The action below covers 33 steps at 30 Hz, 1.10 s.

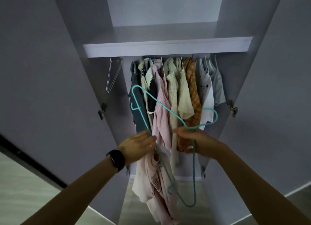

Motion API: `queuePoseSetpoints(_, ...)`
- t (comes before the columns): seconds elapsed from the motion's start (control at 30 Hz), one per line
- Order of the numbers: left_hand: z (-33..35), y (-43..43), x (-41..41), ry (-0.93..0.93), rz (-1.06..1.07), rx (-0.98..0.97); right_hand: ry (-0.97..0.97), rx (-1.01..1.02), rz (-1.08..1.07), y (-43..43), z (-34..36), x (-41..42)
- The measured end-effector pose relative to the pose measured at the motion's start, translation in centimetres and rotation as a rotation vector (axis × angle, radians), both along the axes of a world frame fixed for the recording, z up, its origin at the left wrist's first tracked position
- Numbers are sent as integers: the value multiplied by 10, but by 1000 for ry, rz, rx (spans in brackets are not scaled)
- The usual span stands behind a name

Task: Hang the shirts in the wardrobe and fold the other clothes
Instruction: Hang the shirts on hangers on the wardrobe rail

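Observation:
I stand in front of an open wardrobe (168,46) with both arms raised. My left hand (139,145) grips a pale pink shirt (151,182) that hangs down limp below it, together with one arm of a teal hanger (161,104). My right hand (193,140) grips the same teal hanger near its neck, close to the hem of an orange checked shirt (193,90) on the rail. The hanger is tilted, its hook at the right and one shoulder pointing down. Part of the pink shirt's collar sits against the hanger's lower arm.
Several shirts hang close together on the rail under the shelf. Bare white wire hangers (112,74) hang at the rail's left end. Both wardrobe doors (50,73) stand open at my sides. Pale floor shows below.

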<state>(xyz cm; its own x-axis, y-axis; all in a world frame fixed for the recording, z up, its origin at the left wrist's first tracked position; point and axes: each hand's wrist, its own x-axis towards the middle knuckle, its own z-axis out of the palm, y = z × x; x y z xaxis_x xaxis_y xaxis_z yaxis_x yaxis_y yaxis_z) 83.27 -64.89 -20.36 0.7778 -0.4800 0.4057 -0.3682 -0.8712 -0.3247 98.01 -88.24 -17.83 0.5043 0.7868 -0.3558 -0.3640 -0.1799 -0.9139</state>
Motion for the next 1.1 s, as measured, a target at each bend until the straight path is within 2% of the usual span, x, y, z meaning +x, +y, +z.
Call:
queuePoseSetpoints(0.03, -6, -4, 3, 11, -9, 2, 110, 61, -38, 7, 6, 8)
queuePoseSetpoints(0.1, -11, -13, 6, 84, 62, -35, 167, 59, -118, 17, 16, 27)
queuePoseSetpoints(0.23, -7, -23, 8, 268, 364, -371, -25, -49, -329, 13, 26, 48)
queuePoseSetpoints(0.3, -8, -25, 12, 266, 414, -424, -191, -74, -420, 8, 19, 43)
queuePoseSetpoints(0.33, -7, -26, 13, 282, 421, -519, -297, -81, -427, 7, 10, 40)
queuePoseSetpoints(0.4, 2, -30, 18, 349, 441, -688, -508, -39, -289, 11, -5, 31)
queuePoseSetpoints(0.43, 6, -33, 22, 372, 435, -804, -545, 2, -167, 13, -12, 25)
queuePoseSetpoints(0.5, 18, -37, 27, 377, 414, -952, -513, 56, 41, 18, -16, 12)
queuePoseSetpoints(0.53, 25, -38, 28, 367, 396, -979, -516, 71, 74, 20, -15, 8)
queuePoseSetpoints(0.6, 34, -36, 29, 317, 392, -1001, -640, 89, -9, 25, -13, 8)
queuePoseSetpoints(0.67, 38, -26, 28, 294, 489, -1043, -785, 39, -80, 26, -8, 16)
queuePoseSetpoints(0.73, 41, -10, 23, 306, 605, -1123, -836, -10, -157, 24, -3, 28)
queuePoseSetpoints(0.87, 47, 22, 4, 479, 720, -1537, -840, -96, -361, 13, 6, 55)
queuePoseSetpoints(1.03, 42, 42, -5, 757, 767, -1512, -891, -159, -398, 16, 16, 62)
queuePoseSetpoints(1.1, 43, 36, 2, 786, 809, -1388, -892, -184, -384, 18, 14, 62)
